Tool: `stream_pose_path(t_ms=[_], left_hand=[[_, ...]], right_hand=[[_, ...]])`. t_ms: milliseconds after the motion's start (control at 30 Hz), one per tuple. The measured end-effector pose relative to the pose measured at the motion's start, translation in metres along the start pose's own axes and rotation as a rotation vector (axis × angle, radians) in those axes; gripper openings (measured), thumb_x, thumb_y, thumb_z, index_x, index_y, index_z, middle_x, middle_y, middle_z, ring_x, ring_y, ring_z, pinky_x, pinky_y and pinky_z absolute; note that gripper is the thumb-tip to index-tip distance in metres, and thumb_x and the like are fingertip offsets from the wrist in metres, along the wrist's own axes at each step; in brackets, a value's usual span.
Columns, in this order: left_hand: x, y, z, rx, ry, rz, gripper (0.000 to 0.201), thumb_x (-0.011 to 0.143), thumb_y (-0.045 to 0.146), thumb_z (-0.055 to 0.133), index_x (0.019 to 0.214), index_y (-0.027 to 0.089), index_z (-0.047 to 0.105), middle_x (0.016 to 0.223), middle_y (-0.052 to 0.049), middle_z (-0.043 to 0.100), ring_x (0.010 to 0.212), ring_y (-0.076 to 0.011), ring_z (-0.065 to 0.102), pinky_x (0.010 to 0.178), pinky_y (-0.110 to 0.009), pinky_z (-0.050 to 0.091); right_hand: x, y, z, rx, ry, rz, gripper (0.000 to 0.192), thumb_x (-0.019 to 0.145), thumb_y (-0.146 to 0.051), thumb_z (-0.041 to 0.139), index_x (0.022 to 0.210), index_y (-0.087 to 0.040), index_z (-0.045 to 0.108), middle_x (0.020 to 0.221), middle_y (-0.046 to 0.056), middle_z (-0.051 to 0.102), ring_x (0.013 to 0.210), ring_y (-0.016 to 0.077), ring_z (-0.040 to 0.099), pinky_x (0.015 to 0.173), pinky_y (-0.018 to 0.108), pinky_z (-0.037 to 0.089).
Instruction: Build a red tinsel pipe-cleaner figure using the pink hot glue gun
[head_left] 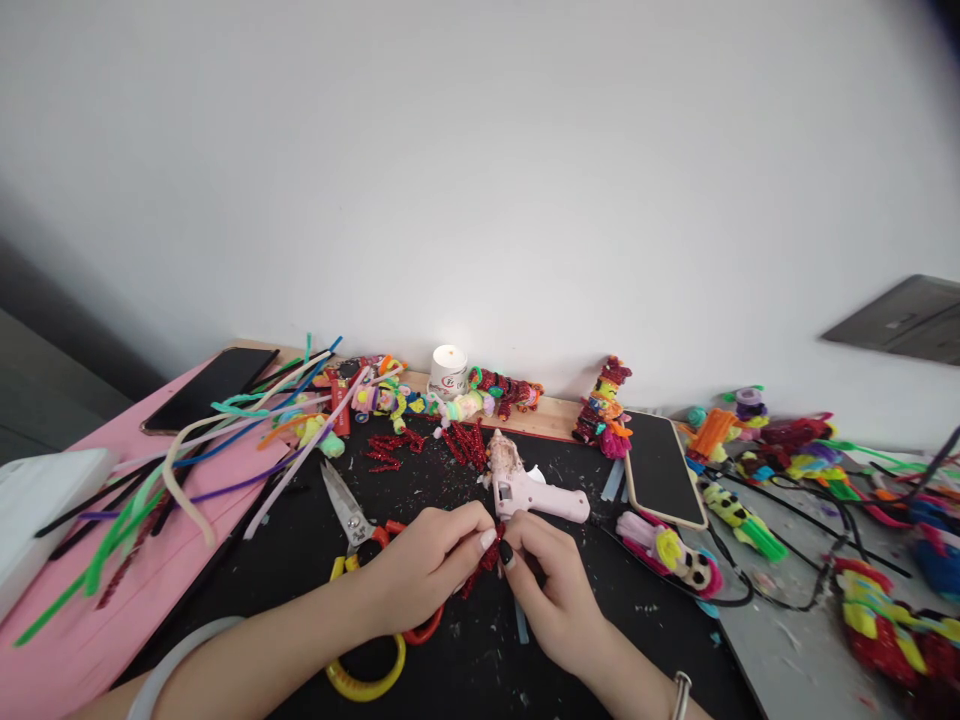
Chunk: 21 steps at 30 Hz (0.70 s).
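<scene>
In the head view, my left hand [442,555] and my right hand [551,590] meet over the black work mat [600,650]. Both have their fingertips pinched on a red tinsel pipe cleaner [472,582], partly covered by the fingers. Just beyond them lies a pale pink glue gun [555,501], its nozzle end crusted. Scissors [365,692] with yellow and red handles rest partly under my left forearm, blades pointing away. Further back are bent red tinsel pieces [465,445] and more small red tinsel bits [386,452].
Loose coloured pipe cleaners [187,470] and a dark phone [210,390] lie left on pink board [75,640]. A paper cup [449,372] stands by the wall. Pipe-cleaner figures [601,408] line the back. Another phone [664,470], cables and more figures [885,620] are right.
</scene>
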<state>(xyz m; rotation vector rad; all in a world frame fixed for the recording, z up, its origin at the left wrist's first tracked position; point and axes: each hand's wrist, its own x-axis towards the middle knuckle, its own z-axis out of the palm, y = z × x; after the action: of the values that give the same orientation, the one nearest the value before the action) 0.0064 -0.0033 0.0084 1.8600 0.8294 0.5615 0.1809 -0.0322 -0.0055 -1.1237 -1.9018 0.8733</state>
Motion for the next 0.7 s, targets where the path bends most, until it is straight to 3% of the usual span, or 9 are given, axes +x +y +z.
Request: stream_pose_path(t_ms=[333,700], left_hand=[[0.000,0.004,-0.003,-0.001,-0.034,-0.051,0.020,0.095,0.024,0.032,0.080,0.018,0.044,0.059,0.006,0.043,0.055,-0.0099,0.040,0.054,-0.021,0.032],[-0.003,-0.007,0.005,0.062,0.064,0.063,0.017,0.094,0.020,0.036,0.080,0.018,0.046,0.063,0.006,0.043,0.057,-0.0089,0.040,0.057,-0.020,0.031]], right_hand=[[-0.001,0.000,0.000,0.001,-0.009,0.004,0.021,0.084,-0.015,0.039,0.065,-0.020,0.035,0.062,-0.002,0.038,0.059,0.0133,0.037,0.054,0.026,0.028],[-0.001,0.002,0.000,0.013,-0.011,-0.001,0.020,0.085,-0.015,0.039,0.065,-0.020,0.037,0.063,-0.002,0.040,0.059,0.0132,0.038,0.055,0.025,0.029]])
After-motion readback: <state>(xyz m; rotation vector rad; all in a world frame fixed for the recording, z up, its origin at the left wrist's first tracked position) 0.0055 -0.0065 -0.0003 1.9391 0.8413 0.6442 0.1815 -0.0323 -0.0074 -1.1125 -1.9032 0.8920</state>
